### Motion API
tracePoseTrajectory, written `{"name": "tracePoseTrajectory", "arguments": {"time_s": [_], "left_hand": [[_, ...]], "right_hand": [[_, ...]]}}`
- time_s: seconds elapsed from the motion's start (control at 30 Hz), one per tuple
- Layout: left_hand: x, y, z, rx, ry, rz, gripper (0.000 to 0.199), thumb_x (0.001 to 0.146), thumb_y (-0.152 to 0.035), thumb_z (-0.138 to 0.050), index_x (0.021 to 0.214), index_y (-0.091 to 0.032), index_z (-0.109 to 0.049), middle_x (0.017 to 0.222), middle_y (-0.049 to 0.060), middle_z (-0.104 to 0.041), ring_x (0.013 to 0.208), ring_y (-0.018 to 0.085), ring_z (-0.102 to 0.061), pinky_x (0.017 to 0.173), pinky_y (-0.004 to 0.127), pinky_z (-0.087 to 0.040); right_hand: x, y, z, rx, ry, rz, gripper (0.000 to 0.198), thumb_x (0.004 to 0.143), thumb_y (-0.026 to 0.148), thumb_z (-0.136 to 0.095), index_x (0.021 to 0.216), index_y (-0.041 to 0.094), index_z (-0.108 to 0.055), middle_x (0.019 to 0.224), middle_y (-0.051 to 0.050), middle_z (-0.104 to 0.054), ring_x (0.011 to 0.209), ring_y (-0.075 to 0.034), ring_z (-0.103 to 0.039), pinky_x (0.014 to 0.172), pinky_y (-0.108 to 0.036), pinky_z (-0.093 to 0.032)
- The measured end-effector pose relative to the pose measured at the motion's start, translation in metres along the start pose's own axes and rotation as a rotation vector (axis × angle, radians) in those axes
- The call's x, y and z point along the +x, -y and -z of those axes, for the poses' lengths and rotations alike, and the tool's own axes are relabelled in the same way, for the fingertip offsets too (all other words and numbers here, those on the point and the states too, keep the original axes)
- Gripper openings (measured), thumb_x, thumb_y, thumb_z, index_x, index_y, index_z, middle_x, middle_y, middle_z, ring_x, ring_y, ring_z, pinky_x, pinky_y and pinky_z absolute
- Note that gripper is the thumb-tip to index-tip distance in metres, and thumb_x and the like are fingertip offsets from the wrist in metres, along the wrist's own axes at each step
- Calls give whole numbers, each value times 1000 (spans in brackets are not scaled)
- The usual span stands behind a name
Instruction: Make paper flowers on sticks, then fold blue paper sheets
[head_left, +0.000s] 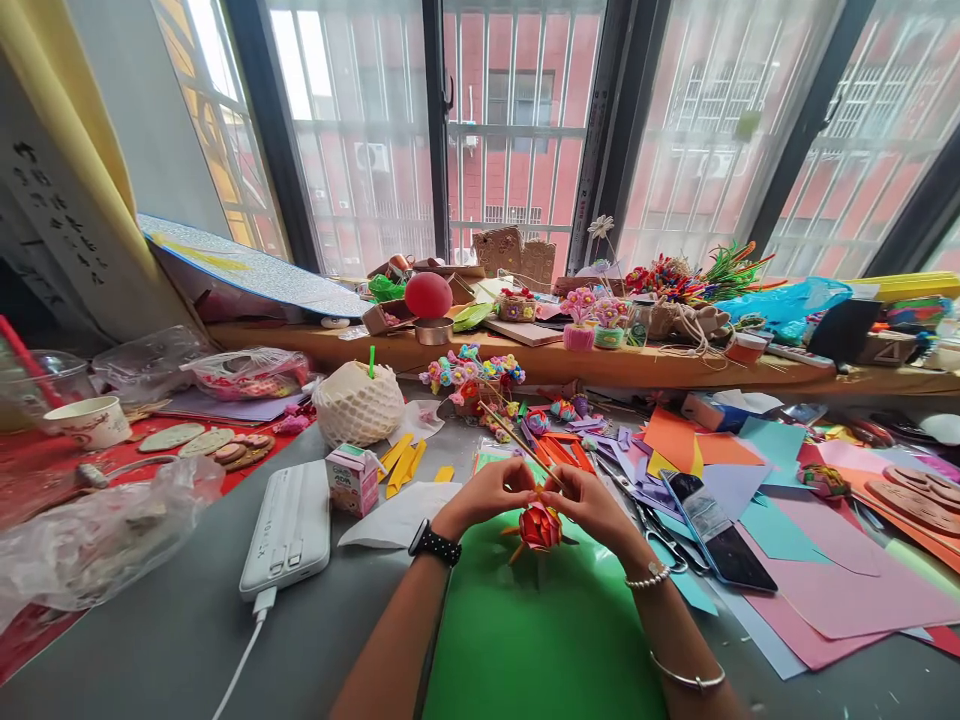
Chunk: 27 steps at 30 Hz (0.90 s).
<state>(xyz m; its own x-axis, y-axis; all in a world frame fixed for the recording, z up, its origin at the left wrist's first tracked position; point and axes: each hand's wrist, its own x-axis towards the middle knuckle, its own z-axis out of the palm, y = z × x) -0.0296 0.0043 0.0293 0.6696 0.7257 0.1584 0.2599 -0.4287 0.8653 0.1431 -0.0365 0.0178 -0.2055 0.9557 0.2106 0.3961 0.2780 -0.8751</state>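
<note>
An orange-red paper flower (540,526) with folded, layered petals is between my two hands, above a green mat (540,640). My left hand (495,492) is closed, its thumb and fingers pinching at the flower's upper edge, where a small yellow bit shows. From the other side my right hand (585,502) is closed at the same edge. A thin wooden stick (517,440) runs from my right fingers up and to the left. Fingertips partly hide where the stick and petals meet. Narrow orange strips and dark tips stick out below the bloom.
Left of the mat are a white power bank (289,525) with a cable, a small drink carton (352,478) and yellow paper strips (405,462). Scissors (671,545), a phone (716,530) and coloured paper sheets (832,590) lie to the right. Crafts crowd the wooden sill (480,358).
</note>
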Motion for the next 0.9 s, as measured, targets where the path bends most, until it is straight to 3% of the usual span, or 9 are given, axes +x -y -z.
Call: {"name": "tracePoseTrajectory", "arguments": {"time_s": [0.33, 0.6, 0.8, 0.9], "left_hand": [[3, -2, -3, 38, -85, 14, 16, 69, -30, -57, 71, -14, -57, 68, 1, -58, 65, 13, -52, 59, 22, -41], [5, 4, -2, -100, -121, 18, 17, 66, -31, -61, 72, -14, -59, 73, 1, -59, 71, 14, -54, 67, 25, -42], [7, 2, -4, -329, -135, 73, 30, 70, -41, -58, 82, -14, -55, 77, 1, -57, 71, 13, -55, 65, 25, -45], [6, 0, -4, -366, -125, 76, 41, 66, -42, -63, 94, -15, -51, 91, 6, -56, 81, 15, -55, 70, 27, -46]], "right_hand": [[-3, 9, 3, -199, -70, 63, 17, 72, 34, -52, 67, 18, -51, 55, 3, -45, 46, -9, -33, 42, -22, -24], [-1, 4, -2, -329, -260, 119, 10, 73, 27, -51, 69, 18, -51, 55, 3, -48, 49, -11, -40, 46, -22, -28], [-1, 3, -2, -295, -380, 129, 15, 77, 32, -48, 69, 19, -49, 56, 2, -48, 47, -11, -38, 44, -23, -27], [-2, 2, -2, -239, -474, 124, 18, 78, 34, -47, 70, 19, -49, 56, 2, -48, 46, -10, -37, 44, -23, -28]]}}
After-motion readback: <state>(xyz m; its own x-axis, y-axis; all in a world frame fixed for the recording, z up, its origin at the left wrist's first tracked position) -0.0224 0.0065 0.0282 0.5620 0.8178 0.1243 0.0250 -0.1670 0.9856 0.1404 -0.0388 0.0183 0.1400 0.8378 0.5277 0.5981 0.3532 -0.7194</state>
